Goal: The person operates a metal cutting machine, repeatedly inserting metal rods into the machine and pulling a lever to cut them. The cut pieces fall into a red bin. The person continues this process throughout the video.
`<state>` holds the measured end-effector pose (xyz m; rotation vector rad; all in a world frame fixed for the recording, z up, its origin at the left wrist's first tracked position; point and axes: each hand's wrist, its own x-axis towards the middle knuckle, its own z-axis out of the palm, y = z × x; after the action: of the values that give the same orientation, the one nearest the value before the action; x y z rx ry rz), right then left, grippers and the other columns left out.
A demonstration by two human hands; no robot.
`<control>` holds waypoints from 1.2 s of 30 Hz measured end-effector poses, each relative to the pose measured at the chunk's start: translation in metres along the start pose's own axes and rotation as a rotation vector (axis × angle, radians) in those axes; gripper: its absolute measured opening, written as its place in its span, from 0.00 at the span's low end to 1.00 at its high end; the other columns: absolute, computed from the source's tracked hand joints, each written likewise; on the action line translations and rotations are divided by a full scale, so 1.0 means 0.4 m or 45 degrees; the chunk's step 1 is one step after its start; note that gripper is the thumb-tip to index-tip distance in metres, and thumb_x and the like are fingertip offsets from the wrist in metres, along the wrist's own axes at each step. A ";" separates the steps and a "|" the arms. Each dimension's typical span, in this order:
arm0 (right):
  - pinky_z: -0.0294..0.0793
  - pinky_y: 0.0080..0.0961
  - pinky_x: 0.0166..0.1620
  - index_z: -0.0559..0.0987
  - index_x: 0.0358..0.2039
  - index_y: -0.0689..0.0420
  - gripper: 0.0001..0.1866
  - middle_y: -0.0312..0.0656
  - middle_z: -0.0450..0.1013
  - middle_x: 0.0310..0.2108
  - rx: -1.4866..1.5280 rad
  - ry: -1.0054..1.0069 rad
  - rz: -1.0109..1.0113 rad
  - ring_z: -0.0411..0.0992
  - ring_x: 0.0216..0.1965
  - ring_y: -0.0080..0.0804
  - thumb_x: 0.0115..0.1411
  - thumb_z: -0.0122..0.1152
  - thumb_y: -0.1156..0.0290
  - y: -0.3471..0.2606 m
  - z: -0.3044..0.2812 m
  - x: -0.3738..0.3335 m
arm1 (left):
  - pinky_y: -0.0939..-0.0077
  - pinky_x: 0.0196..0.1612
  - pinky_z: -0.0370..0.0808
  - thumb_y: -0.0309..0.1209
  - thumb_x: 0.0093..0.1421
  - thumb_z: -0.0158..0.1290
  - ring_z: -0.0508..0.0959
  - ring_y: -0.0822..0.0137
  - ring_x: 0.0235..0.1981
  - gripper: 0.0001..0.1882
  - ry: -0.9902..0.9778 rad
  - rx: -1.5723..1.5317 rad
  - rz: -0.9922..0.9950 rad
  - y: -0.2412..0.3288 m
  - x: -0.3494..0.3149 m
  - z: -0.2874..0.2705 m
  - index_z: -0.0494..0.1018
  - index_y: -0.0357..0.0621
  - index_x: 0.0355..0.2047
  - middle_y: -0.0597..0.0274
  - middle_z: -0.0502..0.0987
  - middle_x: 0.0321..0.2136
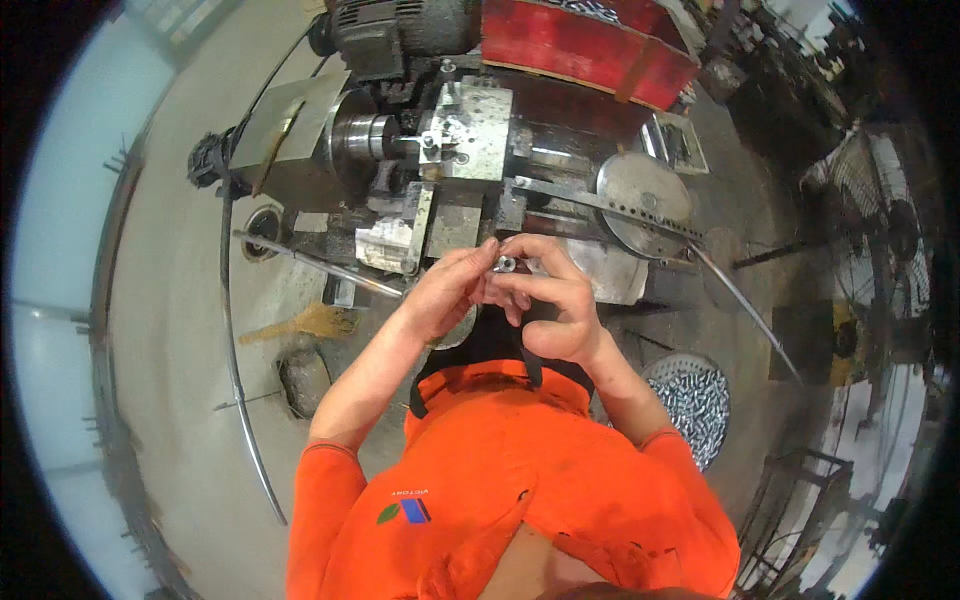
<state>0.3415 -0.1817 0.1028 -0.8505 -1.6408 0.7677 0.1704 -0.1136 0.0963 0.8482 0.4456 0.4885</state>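
Bright glints catch the squarish silver metal block (487,130). Far left of that block, the pale bluish wall (65,250) looks bright and bowed by fisheye distortion; far right, jumbled dark clutter (765,90) sinks into dimness. Below the block, the small shiny metal part (505,265) looks soft.

a small, silvery metal piece (505,265) sits between the fingertips of the left hand (452,288) and the right hand (556,300). its shiny end is roughly round, with a darker spot near the middle that looks like an opening. it lies just right of the left hand's thumb tip and just left of the right hand's curled fingers, which hide much of its body; its full length and tilt cannot be told.
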 end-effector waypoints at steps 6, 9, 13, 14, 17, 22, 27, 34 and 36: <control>0.71 0.32 0.42 0.77 0.32 0.64 0.20 0.51 0.68 0.41 -0.424 0.000 -0.186 0.69 0.39 0.44 0.33 0.54 0.75 0.016 0.025 0.022 | 0.76 0.27 0.72 0.40 0.62 0.48 0.74 0.71 0.21 0.18 0.164 0.341 0.265 -0.009 -0.016 -0.019 0.73 0.34 0.31 0.59 0.75 0.23; 0.72 0.33 0.41 0.77 0.30 0.63 0.19 0.51 0.68 0.39 -0.605 -0.157 -0.206 0.69 0.37 0.46 0.33 0.56 0.73 0.021 0.023 0.045 | 0.80 0.23 0.68 0.39 0.61 0.50 0.72 0.76 0.20 0.17 0.389 0.980 0.213 0.029 -0.025 -0.011 0.73 0.35 0.26 0.65 0.73 0.18; 0.71 0.36 0.38 0.77 0.29 0.63 0.17 0.51 0.69 0.38 -0.682 -0.325 -0.258 0.68 0.35 0.47 0.34 0.56 0.70 0.027 0.024 0.104 | 0.81 0.21 0.66 0.41 0.59 0.52 0.70 0.79 0.18 0.18 0.469 1.401 0.206 0.086 -0.037 -0.026 0.74 0.35 0.27 0.65 0.72 0.15; 0.71 0.36 0.37 0.77 0.28 0.62 0.16 0.51 0.70 0.38 -0.722 -0.347 -0.278 0.68 0.35 0.47 0.34 0.56 0.70 0.025 0.031 0.125 | 0.81 0.22 0.67 0.41 0.59 0.52 0.71 0.79 0.19 0.18 0.499 1.416 0.190 0.089 -0.034 -0.045 0.75 0.35 0.29 0.63 0.73 0.16; 0.71 0.34 0.35 0.78 0.30 0.61 0.17 0.50 0.71 0.37 -0.749 -0.449 -0.350 0.69 0.33 0.45 0.34 0.57 0.71 0.030 0.050 0.199 | 0.80 0.24 0.68 0.41 0.59 0.51 0.72 0.78 0.20 0.17 0.495 1.393 0.249 0.125 -0.063 -0.085 0.74 0.35 0.34 0.63 0.74 0.17; 0.72 0.39 0.37 0.80 0.22 0.58 0.12 0.50 0.73 0.37 -1.058 -0.448 -0.313 0.70 0.36 0.49 0.33 0.58 0.68 0.131 0.073 0.390 | 0.80 0.30 0.72 0.36 0.60 0.50 0.72 0.77 0.26 0.17 0.954 1.368 0.249 0.264 -0.264 -0.189 0.71 0.34 0.43 0.63 0.75 0.26; 0.73 0.38 0.37 0.81 0.17 0.55 0.10 0.50 0.75 0.24 -1.415 -0.557 0.056 0.72 0.32 0.51 0.31 0.55 0.68 0.261 0.158 0.539 | 0.60 0.30 0.70 0.40 0.58 0.50 0.76 0.49 0.26 0.17 1.676 2.352 -0.078 0.272 -0.589 -0.348 0.73 0.42 0.41 0.49 0.75 0.20; 0.74 0.33 0.38 0.82 0.21 0.56 0.13 0.49 0.75 0.23 -1.066 -0.491 0.164 0.74 0.32 0.48 0.33 0.54 0.68 0.318 0.158 0.549 | 0.59 0.28 0.69 0.40 0.58 0.50 0.75 0.48 0.24 0.18 1.824 1.842 -0.483 0.085 -0.837 -0.399 0.72 0.37 0.40 0.48 0.73 0.17; 0.74 0.34 0.39 0.82 0.21 0.56 0.13 0.54 0.74 0.24 -1.061 -0.548 0.135 0.74 0.31 0.50 0.33 0.55 0.68 0.321 0.154 0.552 | 0.60 0.28 0.69 0.40 0.57 0.51 0.74 0.48 0.23 0.19 1.879 1.384 -0.316 0.031 -0.829 -0.409 0.72 0.35 0.39 0.47 0.73 0.18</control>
<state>0.2643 0.0695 0.0966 -1.4252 -2.3710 0.3178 -0.1888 -0.1986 0.0694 1.3166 2.2920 0.5696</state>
